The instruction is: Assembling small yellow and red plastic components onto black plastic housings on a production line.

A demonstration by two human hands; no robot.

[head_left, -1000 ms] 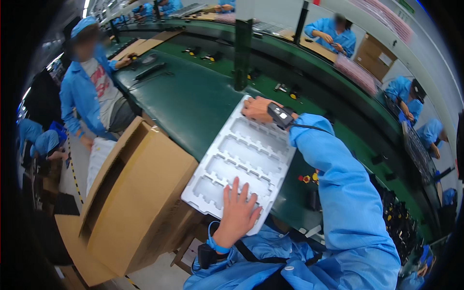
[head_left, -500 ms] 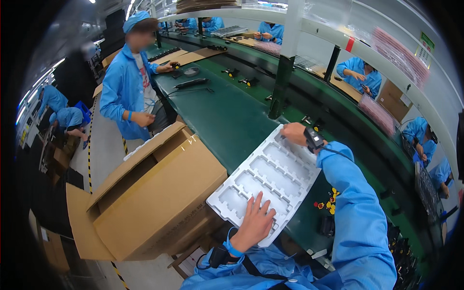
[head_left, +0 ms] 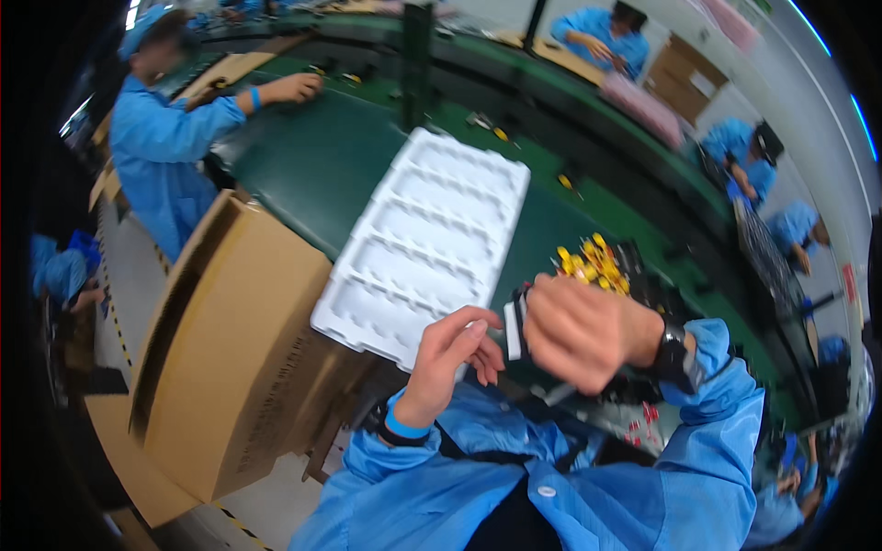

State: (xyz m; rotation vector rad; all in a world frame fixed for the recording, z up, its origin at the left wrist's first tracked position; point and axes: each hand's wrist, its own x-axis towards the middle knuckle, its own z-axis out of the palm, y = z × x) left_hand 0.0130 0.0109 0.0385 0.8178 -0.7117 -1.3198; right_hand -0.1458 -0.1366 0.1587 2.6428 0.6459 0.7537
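A white molded plastic tray (head_left: 432,234) with several shallow compartments lies on the green bench (head_left: 303,174), its near left edge beside the cardboard box. My left hand (head_left: 448,363) is raised at the tray's near edge, fingers loosely curved and apart, with nothing in it. To its right, my right hand (head_left: 583,331) is closed, back of the hand up and slightly blurred, around a small black block with a white side (head_left: 514,331). Most of that block is hidden by the fingers. Just beyond the right hand is a heap of small yellow-and-black parts (head_left: 593,262).
A large open cardboard box (head_left: 248,340) stands left of the tray. Across the bench a co-worker in blue (head_left: 170,138) reaches over the surface. A green post (head_left: 416,69) rises behind the tray. Small parts (head_left: 570,184) lie along the dark green line beyond.
Both hands have left the tray; it now lies on the bench, turned more lengthwise. My right hand has come back toward me and closed on the black block. The view has shifted to the right.
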